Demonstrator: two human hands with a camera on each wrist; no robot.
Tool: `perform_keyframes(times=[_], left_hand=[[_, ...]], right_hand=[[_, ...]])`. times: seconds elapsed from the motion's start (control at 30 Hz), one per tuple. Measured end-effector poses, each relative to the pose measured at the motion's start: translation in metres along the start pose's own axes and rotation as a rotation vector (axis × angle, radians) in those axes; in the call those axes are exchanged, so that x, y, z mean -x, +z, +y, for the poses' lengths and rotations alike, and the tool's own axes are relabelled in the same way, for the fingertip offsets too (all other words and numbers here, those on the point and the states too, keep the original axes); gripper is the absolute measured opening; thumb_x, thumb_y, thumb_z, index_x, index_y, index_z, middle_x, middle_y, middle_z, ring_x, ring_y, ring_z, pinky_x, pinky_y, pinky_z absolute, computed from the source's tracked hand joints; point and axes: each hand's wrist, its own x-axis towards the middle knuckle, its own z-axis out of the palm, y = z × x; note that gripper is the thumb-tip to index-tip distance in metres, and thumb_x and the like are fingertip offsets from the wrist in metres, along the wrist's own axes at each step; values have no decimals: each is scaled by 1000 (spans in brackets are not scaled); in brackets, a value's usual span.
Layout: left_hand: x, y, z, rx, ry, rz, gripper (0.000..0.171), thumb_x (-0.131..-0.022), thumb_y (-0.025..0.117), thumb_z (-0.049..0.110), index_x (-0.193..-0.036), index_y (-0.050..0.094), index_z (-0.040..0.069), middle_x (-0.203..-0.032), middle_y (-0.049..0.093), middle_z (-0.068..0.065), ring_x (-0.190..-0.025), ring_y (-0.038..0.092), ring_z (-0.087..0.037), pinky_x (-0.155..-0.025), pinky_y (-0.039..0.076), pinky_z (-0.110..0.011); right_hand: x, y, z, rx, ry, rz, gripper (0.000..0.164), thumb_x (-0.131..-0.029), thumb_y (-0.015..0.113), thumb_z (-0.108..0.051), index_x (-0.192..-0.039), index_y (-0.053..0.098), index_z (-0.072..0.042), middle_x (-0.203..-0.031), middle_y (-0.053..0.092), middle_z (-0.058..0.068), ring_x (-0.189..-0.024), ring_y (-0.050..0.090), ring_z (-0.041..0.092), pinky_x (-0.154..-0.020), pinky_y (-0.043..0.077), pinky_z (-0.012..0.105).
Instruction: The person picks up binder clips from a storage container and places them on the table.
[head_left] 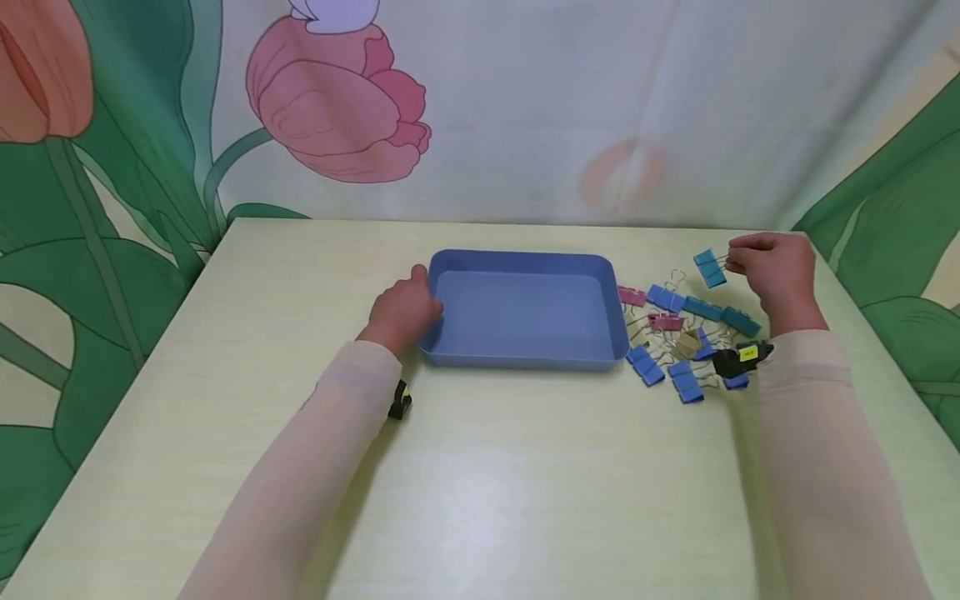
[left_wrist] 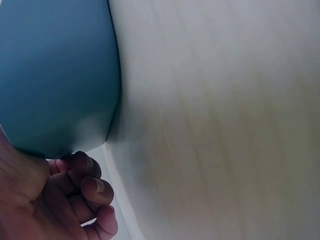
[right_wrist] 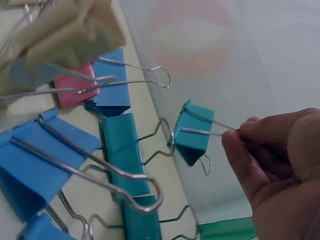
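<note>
A blue rectangular tray (head_left: pixel 525 321) lies on the table. My left hand (head_left: pixel 402 310) holds its left end; in the left wrist view the curled fingers (left_wrist: pixel 92 182) show beside the tray's outer wall (left_wrist: pixel 60 75). On the right, my right hand (head_left: pixel 776 271) pinches a teal binder clip (head_left: pixel 710 267) by one wire handle, raised above the pile. The right wrist view shows this teal clip (right_wrist: pixel 194 131) hanging from thumb and fingertips, its other handle free. Below it lie several binder clips, among them a pink one (head_left: pixel 632 295), a blue one (head_left: pixel 686 381) and a yellowish one (head_left: pixel 686 343).
The pile of clips sits against the tray's right side, partly under my right wrist. The pale table (head_left: pixel 480 483) reaches back to a flower-printed curtain (head_left: pixel 510 108). Black wrist-camera mounts hang beneath both sleeves, the right one (head_left: pixel 738 360) close over the clips.
</note>
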Motion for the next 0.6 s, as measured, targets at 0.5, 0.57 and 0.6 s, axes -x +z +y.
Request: perform_keyframes(times=[0.5, 0.57, 0.6], left_hand=[[2, 0, 2, -13, 7, 22, 44, -88, 44, 24, -122, 33, -1, -77, 59, -14, -65, 58, -26, -57, 44, -37], [3, 1, 1, -12, 4, 21, 43, -88, 43, 24, -122, 33, -1, -76, 59, -14, -64, 58, -26, -56, 43, -36], [3, 1, 1, -12, 5, 18, 43, -88, 43, 24, -122, 33, -1, -76, 58, -14, -63, 58, -26, -56, 43, -36]], right_hand=[[-9, -16, 20, 161, 45, -90, 46, -89, 50, -38, -124, 54, -8, -104, 60, -1, -82, 64, -3, -104, 32, 47], [-11, -19, 22, 162, 50, -107, 47, -89, 51, -38, -125, 53, -8, -102, 61, -3, -82, 64, -2, -105, 30, 48], [-11, -20, 24, 162, 55, -114, 47, -89, 51, -38, -125, 53, -8, -100, 61, -4, -82, 64, -2, -105, 28, 50]])
